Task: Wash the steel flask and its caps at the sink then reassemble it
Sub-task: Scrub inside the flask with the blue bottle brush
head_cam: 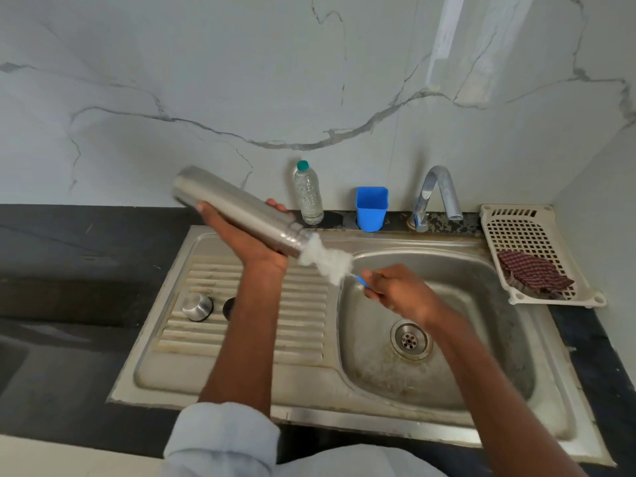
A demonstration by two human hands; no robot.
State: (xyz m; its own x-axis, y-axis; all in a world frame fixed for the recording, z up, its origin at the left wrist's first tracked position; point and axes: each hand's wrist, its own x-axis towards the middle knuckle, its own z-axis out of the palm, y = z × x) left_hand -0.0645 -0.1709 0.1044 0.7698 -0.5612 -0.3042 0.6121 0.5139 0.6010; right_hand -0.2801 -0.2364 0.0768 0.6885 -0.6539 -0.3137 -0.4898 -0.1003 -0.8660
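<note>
A: Status, left to right?
B: Steel cap (197, 306) and dark inner cap (229, 307) sit on the drainboard (303, 304). My left hand (241, 235) is wrapped round the flask (237, 210), mouth tilted down toward the basin (481, 287). My right hand (401, 294) pinches the bottle brush (325, 259) handle, bristles at the mouth.
A: Step?
B: Scrubbing inside, I'd say. Next is probably rinsing, needs the tap (438, 194).
A: Room?
B: Basin open below. Rack (540, 249) crowds the right edge.

person, two bare forearms and hands. left hand (241, 235), right hand (399, 294). pale blue shirt; left sleeve (223, 438) rolled in a thick cuff below the elbow. no rings, no watch visible.
</note>
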